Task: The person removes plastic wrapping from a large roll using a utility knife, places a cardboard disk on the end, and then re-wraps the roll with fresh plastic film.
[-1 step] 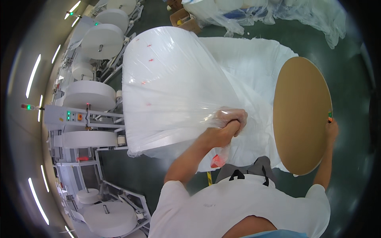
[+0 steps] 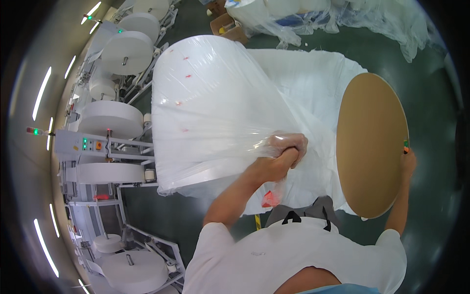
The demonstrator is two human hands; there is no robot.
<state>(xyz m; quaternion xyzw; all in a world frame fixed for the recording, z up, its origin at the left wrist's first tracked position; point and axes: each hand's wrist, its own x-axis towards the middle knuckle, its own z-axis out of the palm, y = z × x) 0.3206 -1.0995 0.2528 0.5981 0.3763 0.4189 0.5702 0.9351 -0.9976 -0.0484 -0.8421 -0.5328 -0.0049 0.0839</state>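
Head view: you look down at a large white roll [image 2: 200,93] wrapped in clear film [image 2: 254,134] with small red marks, filling the centre-left. The film spreads broad over the roll and narrows rightward and a little downward into a gathered neck. That neck is closed in the fist of your left hand [image 2: 288,153], just left of your knees; a crumpled tail with a red patch [image 2: 270,198] hangs below the fist, pointing toward you.

To your right is a brown disc [image 2: 369,142], seen as a tall oval. Its long axis runs from the far side toward you, nearly straight up and down in the view, and its broad flat face is turned up toward you. Your right hand [image 2: 408,164] grips its outer, right edge, about midway along; some fingers are hidden. A small green and orange object [image 2: 406,147] shows at the fingertips; whether you are holding it is unclear.

A white sheet [image 2: 313,66] lies between roll and disc, reaching beneath both in the view, over a dark green floor [image 2: 431,210]. Left of the roll stands a row of grey machines [image 2: 68,143] carrying white reels [image 2: 110,117]. An open cardboard box [image 2: 237,34] sits beyond the roll.
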